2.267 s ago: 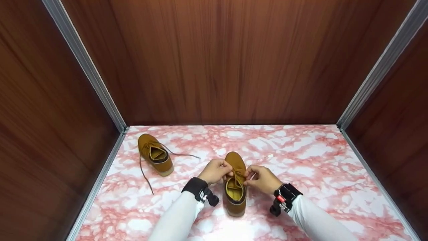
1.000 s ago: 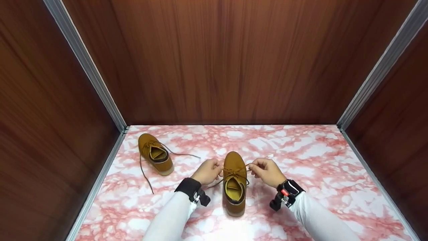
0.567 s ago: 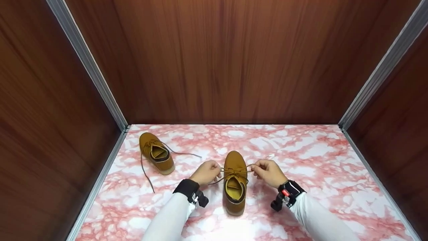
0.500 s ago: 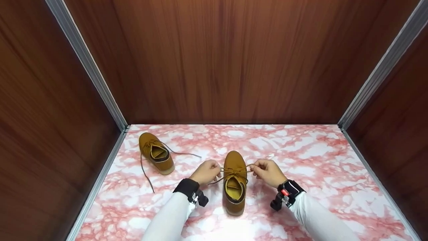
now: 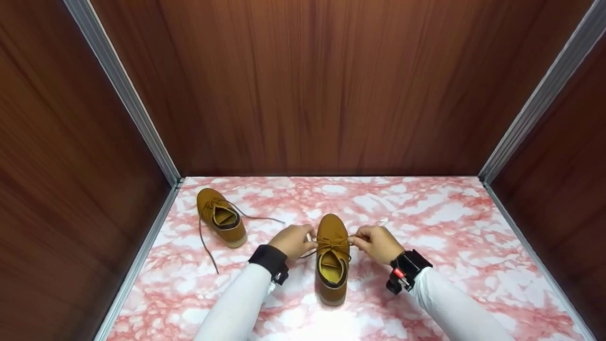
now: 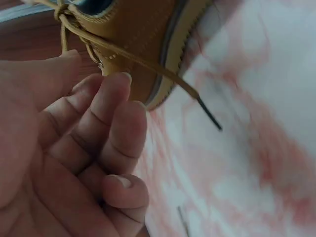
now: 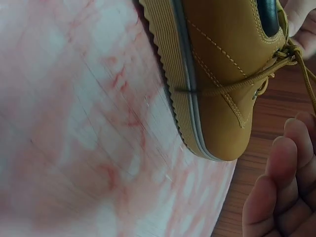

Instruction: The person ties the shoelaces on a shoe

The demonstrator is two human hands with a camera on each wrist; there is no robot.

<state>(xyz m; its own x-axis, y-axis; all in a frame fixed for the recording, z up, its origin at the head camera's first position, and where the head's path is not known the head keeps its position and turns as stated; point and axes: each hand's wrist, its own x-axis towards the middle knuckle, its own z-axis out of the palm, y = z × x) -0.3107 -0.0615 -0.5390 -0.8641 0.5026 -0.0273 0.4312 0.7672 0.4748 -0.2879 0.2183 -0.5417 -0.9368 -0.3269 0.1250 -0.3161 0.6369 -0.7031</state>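
A tan lace-up shoe (image 5: 332, 226) stands toe forward between the hands, its shoelace (image 5: 334, 244) tied in a bow. At its left side, the left hand (image 5: 292, 240) holds a bow loop near the thumb tip, the other fingers half curled. Across the shoe, the right hand (image 5: 377, 242) pinches the opposite loop between thumb and forefinger. In the left wrist view, a loose lace end (image 6: 170, 75) with a dark tip hangs over the shoe's side. Another loose end (image 7: 217, 90) crosses the upper in the right wrist view, where the right hand's pinch falls outside the frame.
A matching tan shoe (image 5: 210, 196) stands at the left, its two long lace ends (image 5: 260, 218) trailing untied over the red-and-white marbled tabletop (image 5: 426, 213). Brown wood-grain panels (image 5: 303, 94) with grey metal corner rails (image 5: 128, 99) surround the table on three sides.
The hands moved outward from the knot, drawing the loops wide. Since half a second ago both have come back in closer to the shoe, and the left thumb has swung toward it.
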